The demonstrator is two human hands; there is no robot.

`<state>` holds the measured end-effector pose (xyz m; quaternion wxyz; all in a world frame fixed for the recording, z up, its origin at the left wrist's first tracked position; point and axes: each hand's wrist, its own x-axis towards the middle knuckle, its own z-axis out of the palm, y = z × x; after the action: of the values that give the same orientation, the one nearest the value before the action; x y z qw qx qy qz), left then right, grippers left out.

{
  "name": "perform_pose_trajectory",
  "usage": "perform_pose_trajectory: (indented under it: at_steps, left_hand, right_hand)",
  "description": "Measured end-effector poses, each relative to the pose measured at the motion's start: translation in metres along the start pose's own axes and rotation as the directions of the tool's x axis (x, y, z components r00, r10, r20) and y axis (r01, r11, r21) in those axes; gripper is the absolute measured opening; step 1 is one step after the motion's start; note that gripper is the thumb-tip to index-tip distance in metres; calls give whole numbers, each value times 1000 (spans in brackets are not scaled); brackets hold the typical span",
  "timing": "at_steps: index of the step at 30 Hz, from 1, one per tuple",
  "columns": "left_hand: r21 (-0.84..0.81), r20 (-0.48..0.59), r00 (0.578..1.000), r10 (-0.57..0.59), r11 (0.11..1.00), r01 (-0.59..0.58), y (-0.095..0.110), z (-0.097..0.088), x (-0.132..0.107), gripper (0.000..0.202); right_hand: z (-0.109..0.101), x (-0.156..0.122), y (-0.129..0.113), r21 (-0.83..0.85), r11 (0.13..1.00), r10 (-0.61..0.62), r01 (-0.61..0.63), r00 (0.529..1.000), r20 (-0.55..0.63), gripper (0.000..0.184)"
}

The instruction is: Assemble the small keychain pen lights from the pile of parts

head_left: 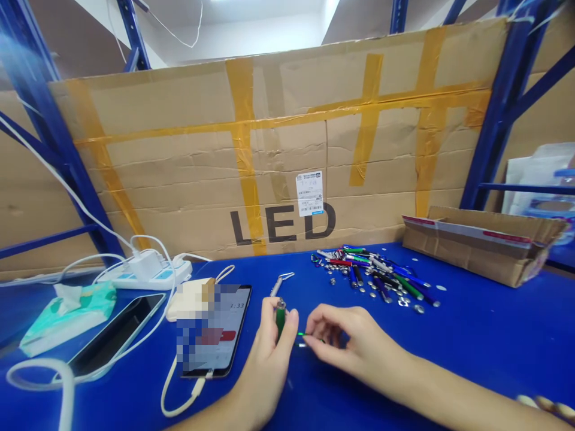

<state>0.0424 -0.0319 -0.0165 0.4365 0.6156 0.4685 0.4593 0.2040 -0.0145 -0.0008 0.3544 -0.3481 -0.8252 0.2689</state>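
My left hand [269, 368] is closed around a green metal tube [281, 317], held upright between thumb and fingers, with its silver end at the top. Close by on the right, my right hand [353, 335] pinches a small green piece [302, 334]; the fingers cover most of it, so its exact kind is unclear. A short silver bit [302, 345] shows just below it. Just beyond my left hand, a silver rod with a clip [278, 285] lies on the blue tabletop [309, 395].
A pile of coloured metal tubes, clips and small round parts [377, 272] lies at the back right, near an open cardboard box [467, 245]. On the left are a phone [224, 335], another phone [117, 332], a tissue pack [67, 317], a power strip [166, 275] and cables.
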Motion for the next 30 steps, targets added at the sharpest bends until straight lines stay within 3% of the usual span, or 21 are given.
perform_pose_trajectory:
  at_steps: [5,11,14,18,21,26,30]
  left_hand:
    - [-19,83,994,-70,997,71,0,1,2,29]
    - [-58,78,997,-14,998,19,-3,0,6,32]
    - [-99,126,992,-18,995,30,-1,0,4,32]
    - [-188,155,988,12,982,17,2,2,3,35]
    - [-191,84,996,-8,981,24,1,4,5,38]
    - [-73,2,998,68,995,-68,-4,4,6,29]
    - [130,-12,984,179,976,-176,-4,2,2,22]
  right_hand:
    - [-3,-5,1,-43,997,-62,62,998,15,11]
    - [1,-4,4,97,991,89,-92,995,33,17]
    - [1,-3,1,164,973,166,-164,986,3,19]
    - [-1,-3,-1,210,962,177,-173,984,0,27]
    - [-3,-4,0,84,992,91,-91,996,3,26]
    - [-3,-5,4,-194,960,-198,201,980,31,22]
    - [1,-9,6,-350,910,-196,221,975,106,22]
